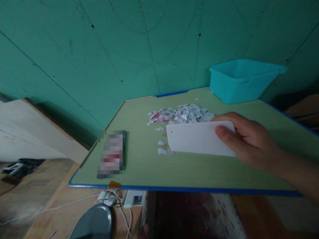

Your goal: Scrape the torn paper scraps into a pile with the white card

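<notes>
One white panel [196, 138], grasped at its right end by the right grip [251, 144] with the thumb on its near face, extends leftward from the hand, in front of heaped pale scraps [191, 113] on the green tabletop [139, 166].

Dim light leaves deep shadow beneath the table [139, 162], with coarse pixelation at left.

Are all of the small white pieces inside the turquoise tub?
No, many small white pieces lie heaped on the green tabletop, outside the turquoise tub.
</notes>
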Available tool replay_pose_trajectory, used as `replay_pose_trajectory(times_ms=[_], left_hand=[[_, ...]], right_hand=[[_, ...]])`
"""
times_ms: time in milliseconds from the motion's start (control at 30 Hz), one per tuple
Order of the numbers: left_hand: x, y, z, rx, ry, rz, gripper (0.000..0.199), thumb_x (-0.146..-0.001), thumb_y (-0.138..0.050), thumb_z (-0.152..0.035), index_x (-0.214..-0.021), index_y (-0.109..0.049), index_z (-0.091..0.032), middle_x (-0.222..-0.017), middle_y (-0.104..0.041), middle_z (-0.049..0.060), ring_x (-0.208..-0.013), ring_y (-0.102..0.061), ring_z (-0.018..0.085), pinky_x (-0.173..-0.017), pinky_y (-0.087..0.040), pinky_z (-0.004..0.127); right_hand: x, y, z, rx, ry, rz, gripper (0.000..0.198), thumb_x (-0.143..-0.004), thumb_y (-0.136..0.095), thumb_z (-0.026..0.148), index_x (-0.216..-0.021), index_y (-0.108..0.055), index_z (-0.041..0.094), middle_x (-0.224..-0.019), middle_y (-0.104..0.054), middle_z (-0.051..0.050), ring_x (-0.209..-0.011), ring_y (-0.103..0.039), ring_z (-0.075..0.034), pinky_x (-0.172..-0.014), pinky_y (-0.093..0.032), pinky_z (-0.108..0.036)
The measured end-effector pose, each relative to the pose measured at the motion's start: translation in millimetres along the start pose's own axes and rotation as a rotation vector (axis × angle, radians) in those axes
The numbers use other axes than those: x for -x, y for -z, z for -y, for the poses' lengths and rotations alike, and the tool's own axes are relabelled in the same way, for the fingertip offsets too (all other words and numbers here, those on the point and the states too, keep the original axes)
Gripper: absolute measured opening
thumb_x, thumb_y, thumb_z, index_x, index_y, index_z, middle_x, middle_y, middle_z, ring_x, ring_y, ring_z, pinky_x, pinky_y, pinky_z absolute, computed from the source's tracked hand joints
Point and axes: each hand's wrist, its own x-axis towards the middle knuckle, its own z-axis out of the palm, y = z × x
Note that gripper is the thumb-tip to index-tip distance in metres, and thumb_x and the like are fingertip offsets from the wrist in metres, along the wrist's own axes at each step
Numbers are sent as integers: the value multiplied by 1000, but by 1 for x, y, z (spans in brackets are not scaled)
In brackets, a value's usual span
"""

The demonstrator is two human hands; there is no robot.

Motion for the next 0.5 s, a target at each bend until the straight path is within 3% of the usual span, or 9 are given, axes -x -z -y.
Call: replay_pose_trajectory(times_ms=[100,200,300,400,500], left_hand=[[-3,-1,-4,26,8,-5,94,-43,-75,-4,-125,-45,-38,-50,-68,-10,-60,-69,24,-58,-59,28],[0,-4,-4,38,27,7,85,-44,-74,-2,-119,-52,-36,-46,-66,-10,-56,-68,23,-56,-59,28],[5,-8,-3,49,34,27,59,-52,-75,-5,-104,-62,-29,-53,-67,-7,-63,-68,22,-63,-58,34],[10,-11,-2,60,38,49,21,-72,-67,-19,-92,-63,-19,-72,-69,-1,-71,-66,18,-68,-55,38],[13,-13,-2,66,59,76,15,-79,-59,-28,-89,-63,-17,-77,-69,1,-71,-65,17,-67,-55,38]], right_hand=[[0,0,1,45,68,-1,10,-86,-43,30,-91,-49,24,-60,-53,9,-40,-42,-3,-36,-30,-13],[1,-1,1,106,132,-24,12,-87,-42,31,-93,-48,22,-61,-54,8,-42,-45,-2,-38,-32,-12],[4,-2,-1,153,137,-90,15,-89,-37,32,-95,-46,22,-66,-56,6,-47,-50,-3,-42,-36,-13],[5,-1,-4,192,83,-168,16,-90,-35,33,-94,-46,22,-65,-54,5,-46,-49,-4,-42,-36,-15],[4,-1,-5,235,59,-184,17,-90,-34,34,-92,-45,22,-62,-53,4,-44,-48,-5,-39,-35,-16]])
